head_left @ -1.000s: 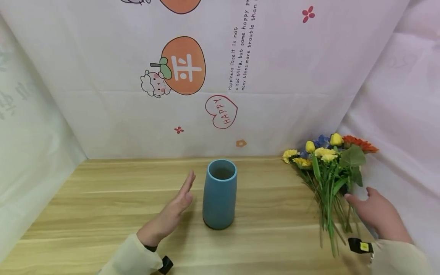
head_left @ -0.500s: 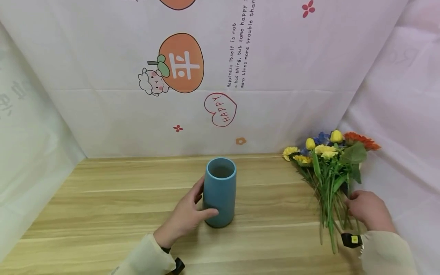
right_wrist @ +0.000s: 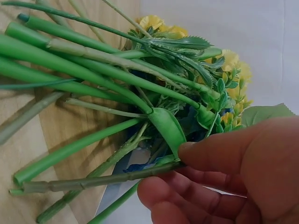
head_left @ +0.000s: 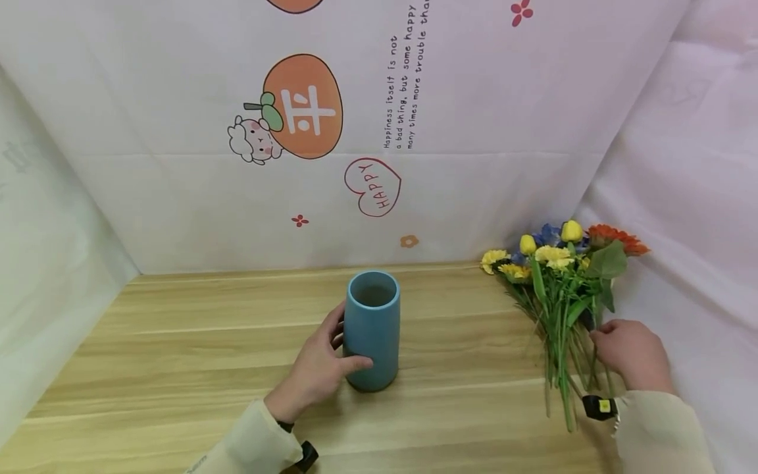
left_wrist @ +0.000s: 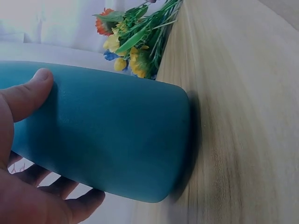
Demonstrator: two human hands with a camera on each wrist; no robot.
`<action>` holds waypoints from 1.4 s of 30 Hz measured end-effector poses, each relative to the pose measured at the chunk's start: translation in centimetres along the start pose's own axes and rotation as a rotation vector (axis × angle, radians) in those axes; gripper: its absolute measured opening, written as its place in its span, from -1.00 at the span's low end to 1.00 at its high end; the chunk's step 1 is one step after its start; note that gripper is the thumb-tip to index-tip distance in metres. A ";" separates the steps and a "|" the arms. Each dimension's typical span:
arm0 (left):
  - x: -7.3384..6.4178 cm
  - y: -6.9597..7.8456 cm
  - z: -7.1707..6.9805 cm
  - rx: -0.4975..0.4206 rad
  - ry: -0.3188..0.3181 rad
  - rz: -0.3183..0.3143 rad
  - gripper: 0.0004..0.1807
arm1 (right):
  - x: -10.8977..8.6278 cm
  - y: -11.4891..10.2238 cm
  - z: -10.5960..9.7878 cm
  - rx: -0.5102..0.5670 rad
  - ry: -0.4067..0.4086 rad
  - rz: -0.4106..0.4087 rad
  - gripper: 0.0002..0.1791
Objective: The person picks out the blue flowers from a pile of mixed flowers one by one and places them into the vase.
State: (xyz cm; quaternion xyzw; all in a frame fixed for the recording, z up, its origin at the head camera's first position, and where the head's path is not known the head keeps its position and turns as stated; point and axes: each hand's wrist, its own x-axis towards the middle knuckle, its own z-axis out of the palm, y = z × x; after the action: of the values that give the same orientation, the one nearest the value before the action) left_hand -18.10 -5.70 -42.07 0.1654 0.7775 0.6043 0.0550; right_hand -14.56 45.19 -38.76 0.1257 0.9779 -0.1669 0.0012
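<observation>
A blue vase stands upright on the wooden table, its mouth facing up. My left hand holds its left side, thumb across the front and fingers behind; the left wrist view shows the thumb on the blue wall. At the right lies a bunch of artificial flowers, with yellow, blue and orange-red heads and loose green stems. My right hand is at the bunch's right side. Up close, its thumb and fingers pinch one brownish-green flower stem; the fingertips are partly hidden in the head view.
A white printed cloth hangs behind the table. More white cloth rises along the right side, close to the flower heads and my right hand. The left side is also bounded by cloth.
My left hand has moved right from beside the vase and taken hold of it. My right hand has moved left onto the stems, its fingers closing on one. The view has shifted slightly.
</observation>
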 end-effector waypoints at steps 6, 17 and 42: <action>-0.1 0.1 -0.4 -0.019 0.006 -0.018 0.10 | -0.3 0.0 -0.1 -0.005 0.070 0.001 -0.61; -0.7 -0.2 -1.8 -0.037 0.052 -0.049 0.12 | -2.4 -3.1 -1.6 0.067 0.221 0.030 -0.58; -1.6 -0.1 -2.8 -0.045 0.109 -0.021 0.08 | -7.2 -22.6 8.5 0.175 -0.146 -0.392 -0.85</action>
State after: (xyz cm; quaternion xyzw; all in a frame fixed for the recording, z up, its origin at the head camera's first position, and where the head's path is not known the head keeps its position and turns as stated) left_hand -17.41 -8.84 -41.62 0.1227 0.7673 0.6291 0.0227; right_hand -13.44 20.03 -39.10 -0.0794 0.9628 -0.2567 0.0286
